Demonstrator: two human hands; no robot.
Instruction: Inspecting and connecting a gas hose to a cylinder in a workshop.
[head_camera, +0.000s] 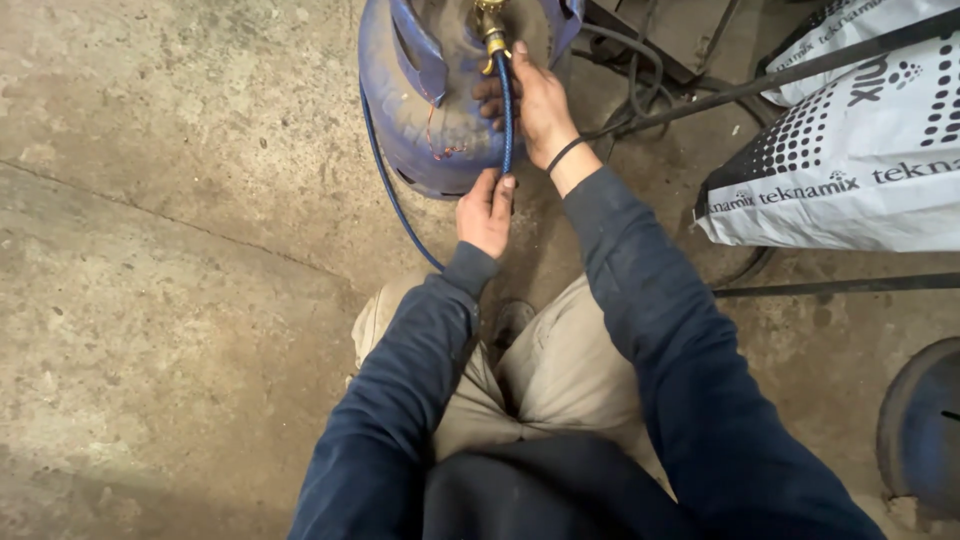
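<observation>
Two hands work at one blue hose. Left hand is closed around the hose low down, thumb and fingers pinching it beside the base of the blue gas cylinder. At one o'clock from it, the right hand lies against the cylinder's top, fingers curled round the hose just under the brass valve fitting. Hose slack loops away at seven o'clock over the concrete floor. White sacks lie at three o'clock.
</observation>
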